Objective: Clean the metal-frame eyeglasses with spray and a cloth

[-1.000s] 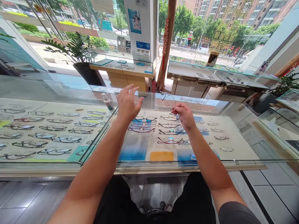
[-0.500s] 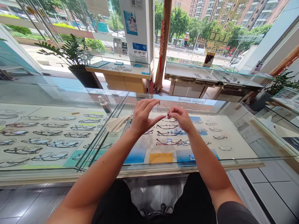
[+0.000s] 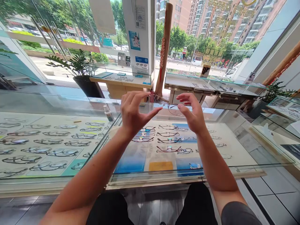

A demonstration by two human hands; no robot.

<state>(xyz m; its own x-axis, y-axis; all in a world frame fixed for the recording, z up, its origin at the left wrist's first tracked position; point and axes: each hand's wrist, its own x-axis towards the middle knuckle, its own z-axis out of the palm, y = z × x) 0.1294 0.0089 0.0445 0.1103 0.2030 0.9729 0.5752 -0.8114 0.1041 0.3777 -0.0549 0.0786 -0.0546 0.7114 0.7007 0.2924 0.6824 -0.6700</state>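
A thin wire pair of glasses (image 3: 173, 108) hung in the air between the two raised hands, above the far part of the glass desk (image 3: 234, 147) and touching nothing else. The right hand (image 3: 191, 115) had its grip closed on the frame's right end, thumb and forefinger pinched and the other fingers fanned upward. The left hand (image 3: 134, 114) reached in with its thumb tip at the left end; its fingers stood spread above, so I could not tell whether that grip was closed on the frame. Holding by the ends alone probably kept skin off the lenses. Under the glass lay rows of frames (image 3: 168, 134) on blue and yellow cards, flat and spaced apart so each one showed. A small bottle (image 3: 108, 113) stood on the desk left of the left hand, near it, and a potted plant (image 3: 79, 62) sat well beyond by the window
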